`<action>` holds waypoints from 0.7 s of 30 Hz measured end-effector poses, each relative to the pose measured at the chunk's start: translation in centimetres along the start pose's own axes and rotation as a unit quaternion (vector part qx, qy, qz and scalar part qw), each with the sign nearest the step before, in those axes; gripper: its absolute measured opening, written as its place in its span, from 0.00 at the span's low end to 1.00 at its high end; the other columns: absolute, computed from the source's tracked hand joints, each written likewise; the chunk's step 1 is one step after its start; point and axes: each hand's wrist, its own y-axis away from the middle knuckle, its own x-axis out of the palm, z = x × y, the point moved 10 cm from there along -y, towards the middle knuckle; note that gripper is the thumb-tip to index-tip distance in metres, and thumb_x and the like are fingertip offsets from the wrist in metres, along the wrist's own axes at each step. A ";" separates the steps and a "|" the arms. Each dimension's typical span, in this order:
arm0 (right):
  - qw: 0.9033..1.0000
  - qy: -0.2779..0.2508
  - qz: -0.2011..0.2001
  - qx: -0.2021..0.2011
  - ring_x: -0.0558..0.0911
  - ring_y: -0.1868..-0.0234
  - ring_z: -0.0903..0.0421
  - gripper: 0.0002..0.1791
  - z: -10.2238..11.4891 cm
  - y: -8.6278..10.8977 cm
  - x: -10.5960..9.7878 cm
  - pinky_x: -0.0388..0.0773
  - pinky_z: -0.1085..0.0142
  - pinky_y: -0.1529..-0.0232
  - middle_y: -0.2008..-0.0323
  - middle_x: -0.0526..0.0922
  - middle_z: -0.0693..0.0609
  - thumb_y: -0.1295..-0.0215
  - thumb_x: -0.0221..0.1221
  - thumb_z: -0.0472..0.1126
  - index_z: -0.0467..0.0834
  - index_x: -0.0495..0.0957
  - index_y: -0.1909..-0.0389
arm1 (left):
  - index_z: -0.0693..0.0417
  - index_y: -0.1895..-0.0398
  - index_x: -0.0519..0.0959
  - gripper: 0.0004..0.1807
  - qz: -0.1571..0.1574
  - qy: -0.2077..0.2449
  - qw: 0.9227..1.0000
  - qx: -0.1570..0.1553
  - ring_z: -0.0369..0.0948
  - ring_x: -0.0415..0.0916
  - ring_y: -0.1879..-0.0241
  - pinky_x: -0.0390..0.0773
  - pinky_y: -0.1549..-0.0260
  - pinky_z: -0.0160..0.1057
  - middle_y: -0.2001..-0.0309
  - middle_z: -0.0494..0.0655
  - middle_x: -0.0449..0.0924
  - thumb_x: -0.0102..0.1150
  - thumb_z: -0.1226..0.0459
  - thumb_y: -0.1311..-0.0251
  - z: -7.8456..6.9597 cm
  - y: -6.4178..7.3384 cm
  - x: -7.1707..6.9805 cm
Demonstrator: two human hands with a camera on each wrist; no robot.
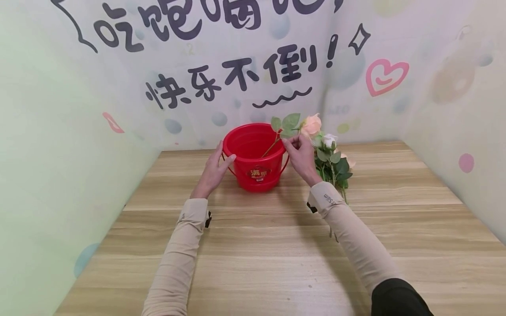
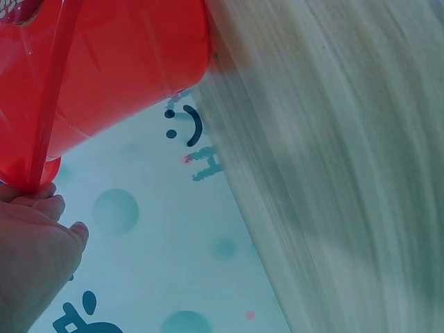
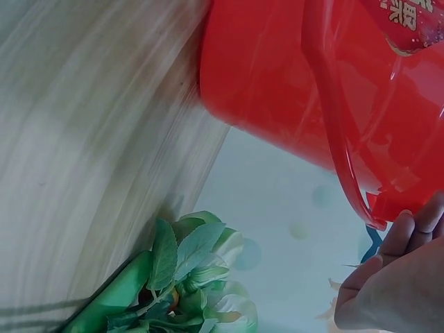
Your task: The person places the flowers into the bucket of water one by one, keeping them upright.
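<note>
A red plastic bucket [image 1: 257, 171] with a gold-printed label stands upright at the back of the wooden table. My left hand [image 1: 213, 171] rests on its left side, fingers along the rim and thumb toward the front. In the left wrist view, its fingertips [image 2: 43, 201] lie right by the end of the bucket handle [image 2: 52, 97]. At the right rim, my right hand [image 1: 302, 158] pinches the leafy stem of a peach rose [image 1: 311, 125]. The stem slants down into the bucket, while the bloom leans out over the right edge.
Right of the bucket lies a bunch of roses [image 1: 334, 164], white and peach, with dark green leaves; my right forearm passes over its stems. A printed wall [image 1: 197, 127] rises directly behind the table [image 1: 253, 254], and side walls flank it.
</note>
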 end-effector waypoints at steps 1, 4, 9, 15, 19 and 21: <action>1.000 -0.002 0.002 0.001 0.73 0.66 0.56 0.12 0.0 0.0 0.0 0.70 0.72 0.70 0.67 0.76 0.48 0.23 0.60 0.42 0.35 0.76 0.57 | 0.53 0.15 0.46 0.47 0.000 0.001 1.000 0.000 0.49 0.45 0.20 0.59 0.27 0.57 0.17 0.49 0.47 0.54 0.45 0.27 0.0 0.0 0.0; 1.000 -0.009 0.003 -0.001 0.73 0.65 0.55 0.13 0.0 0.0 -0.3 0.71 0.71 0.69 0.65 0.77 0.47 0.23 0.60 0.43 0.34 0.75 0.55 | 0.53 0.15 0.46 0.47 0.001 0.002 1.000 0.001 0.48 0.45 0.20 0.59 0.27 0.56 0.17 0.48 0.47 0.54 0.44 0.27 0.1 -0.1 0.1; 1.000 -0.030 0.006 -0.003 0.76 0.63 0.54 0.14 1.0 0.5 -1.2 0.73 0.71 0.66 0.61 0.80 0.40 0.23 0.58 0.40 0.30 0.76 0.51 | 0.51 0.15 0.45 0.47 0.003 0.008 1.000 0.002 0.48 0.46 0.20 0.60 0.27 0.56 0.17 0.47 0.47 0.55 0.44 0.27 0.2 -0.1 0.1; 0.999 -0.049 0.008 0.012 0.77 0.62 0.62 0.17 0.4 0.4 -2.5 0.73 0.72 0.60 0.53 0.80 0.27 0.22 0.56 0.36 0.25 0.74 0.45 | 0.55 0.16 0.46 0.46 0.003 0.007 1.000 0.013 0.48 0.45 0.20 0.57 0.26 0.55 0.17 0.49 0.46 0.54 0.46 0.26 0.0 -0.2 0.2; 0.998 -0.061 -0.012 0.000 0.78 0.63 0.60 0.16 -1.0 -0.3 -4.1 0.72 0.73 0.63 0.61 0.83 0.40 0.23 0.59 0.38 0.27 0.76 0.49 | 0.55 0.15 0.46 0.46 0.002 0.009 1.000 0.012 0.48 0.46 0.20 0.59 0.27 0.56 0.17 0.49 0.47 0.54 0.46 0.26 0.0 -0.3 0.2; 0.998 -0.061 -0.021 0.004 0.79 0.63 0.60 0.15 -1.3 -0.4 -5.0 0.72 0.73 0.63 0.65 0.82 0.49 0.24 0.60 0.39 0.29 0.76 0.51 | 0.54 0.15 0.46 0.47 0.002 0.009 1.000 0.010 0.49 0.46 0.20 0.60 0.27 0.56 0.17 0.49 0.47 0.55 0.46 0.27 0.1 -0.3 0.2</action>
